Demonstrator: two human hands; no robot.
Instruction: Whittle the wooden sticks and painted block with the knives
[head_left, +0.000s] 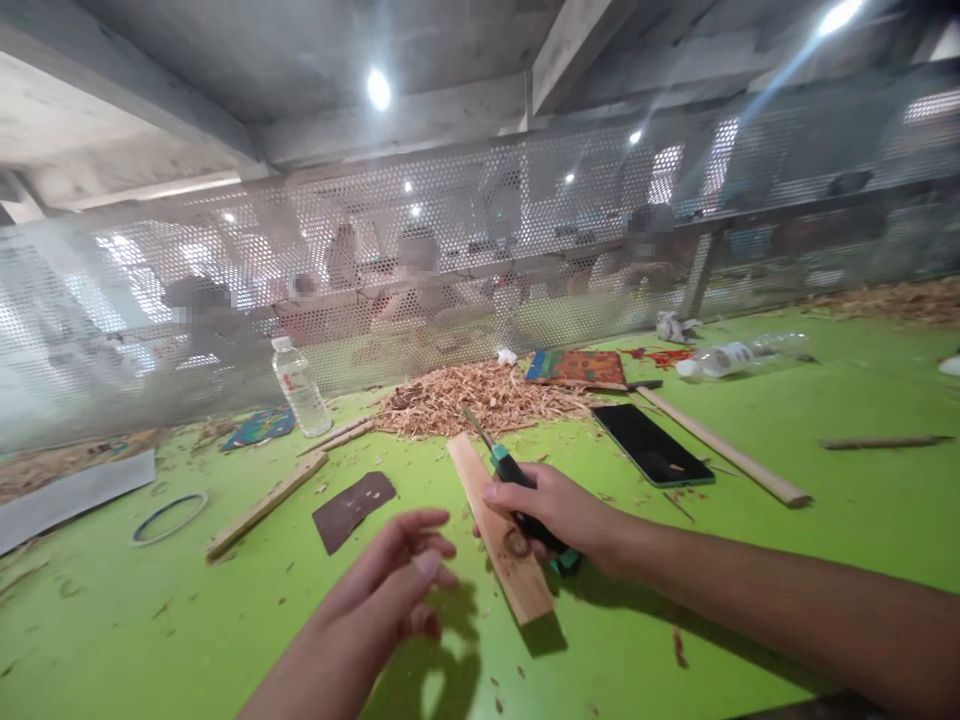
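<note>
My right hand [559,505] is closed around a tool with a black and green handle [514,475] and a slim metal shaft, whose exact kind I cannot make out. Its thumb and fingers also grip a flat wooden block [499,530], which has a dark knot near its lower end. My left hand [401,575] hovers to the left of the block, fingers apart and slightly curled, touching nothing. Between that hand and the bottle lies a piece of brown sandpaper [354,508], dusted with shavings.
Wood shavings [472,398] are heaped against a perforated screen [450,260]. On the green table [787,570] lie a phone [652,443], a wooden-handled hammer [727,445], a wooden stick [266,505] and a ring [169,519]. One bottle [301,388] stands; another bottle [739,355] lies sideways. People sit beyond the screen.
</note>
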